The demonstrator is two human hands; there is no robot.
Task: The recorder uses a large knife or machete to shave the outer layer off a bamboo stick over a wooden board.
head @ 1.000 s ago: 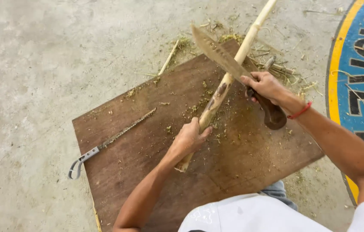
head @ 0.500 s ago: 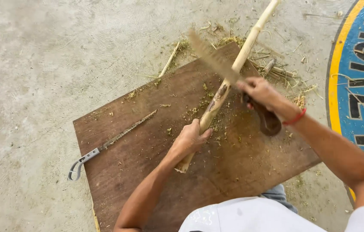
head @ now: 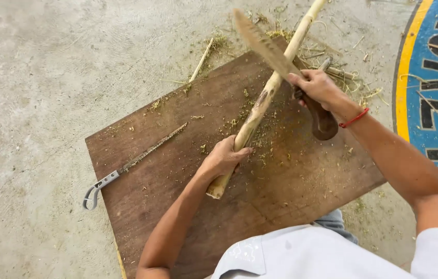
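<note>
— What is lying under everything here?

— A rough concrete floor (head: 38, 77) is spreading across the view, and a dark brown wooden board (head: 291, 186) is lying flat on it. At the far right a blue painted patch with a yellow border (head: 431, 103) is showing on the floor.

— Going from the left, what is sitting on the board?

— A thin saw with a grey metal handle (head: 133, 161) is lying well apart from both hands, its handle end hanging over the board's left edge. Green-yellow shavings (head: 239, 121) are lying scattered over the board's middle and far edge.

— And the left hand?

— The left hand (head: 224, 157) is wrapping closed around the lower part of a pale bamboo stick (head: 263, 101). The stick is running slantwise from near the person, its cut end poking out just below that hand, up and away past the top of the view.

— What is the right hand doing?

— The right hand (head: 317, 88) is gripping shut on the dark wooden handle of a big knife (head: 268, 49). It is sitting just right of the stick, above the left hand, and the blade is crossing over the stick, pointing up and left. Whether the edge is touching the stick, I cannot tell.

— Anything else?

— A red string (head: 354, 119) is circling the right wrist.
</note>
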